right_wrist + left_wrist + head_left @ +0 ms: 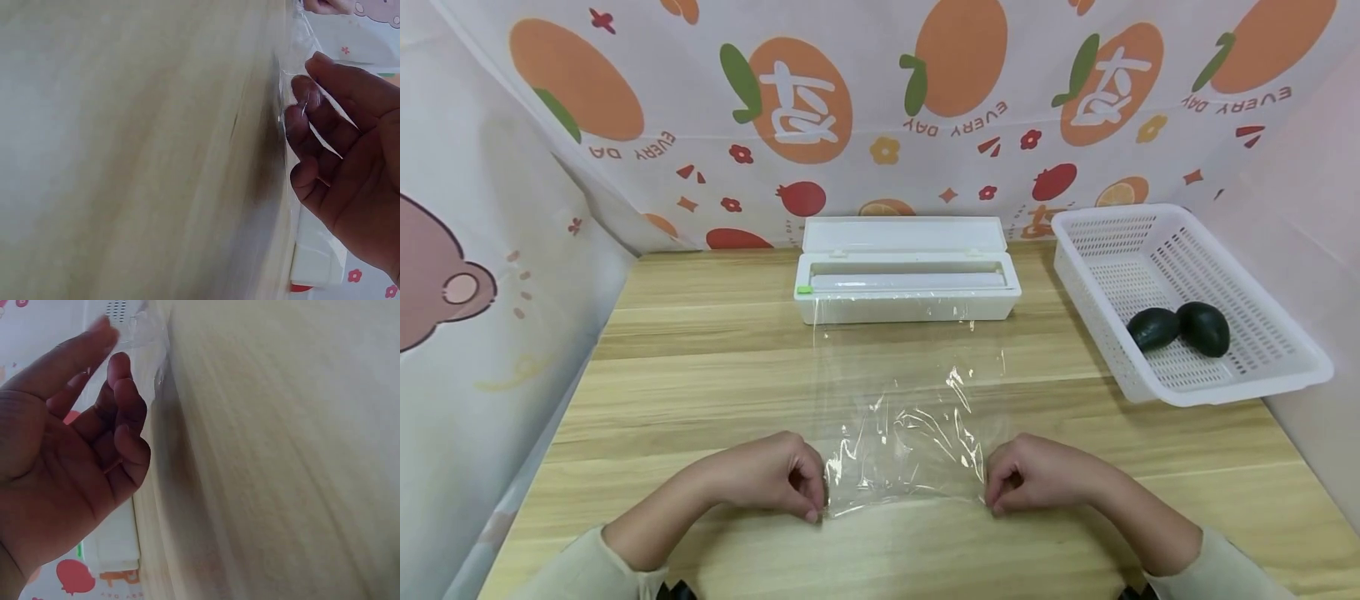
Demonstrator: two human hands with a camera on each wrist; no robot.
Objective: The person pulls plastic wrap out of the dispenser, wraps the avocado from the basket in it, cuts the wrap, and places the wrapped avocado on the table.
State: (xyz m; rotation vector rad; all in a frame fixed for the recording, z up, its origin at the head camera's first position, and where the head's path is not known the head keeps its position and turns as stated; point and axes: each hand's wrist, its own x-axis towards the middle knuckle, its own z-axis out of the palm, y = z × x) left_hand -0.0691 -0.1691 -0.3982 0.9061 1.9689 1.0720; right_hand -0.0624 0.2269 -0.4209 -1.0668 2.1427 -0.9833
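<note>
A clear sheet of plastic wrap (910,417) stretches from the white wrap dispenser (910,308) toward the person, glossy and creased at its near end. The left hand (782,475) pinches its near left corner. At the near right corner, the right hand (1030,475) holds the film between thumb and fingers. In the left wrist view, the left hand (75,437) has bent fingers beside the film (150,344). Film also crosses the fingertips of the right hand (356,150) in the right wrist view. The dispenser's lid (902,235) stands raised, with the roll (910,281) visible inside.
A white perforated basket (1097,325) stands at the right, holding two dark green avocados (1204,329). A small green slider (805,290) sits at the dispenser's left end. Fruit-printed cloth (880,150) hangs behind the wooden table (700,375).
</note>
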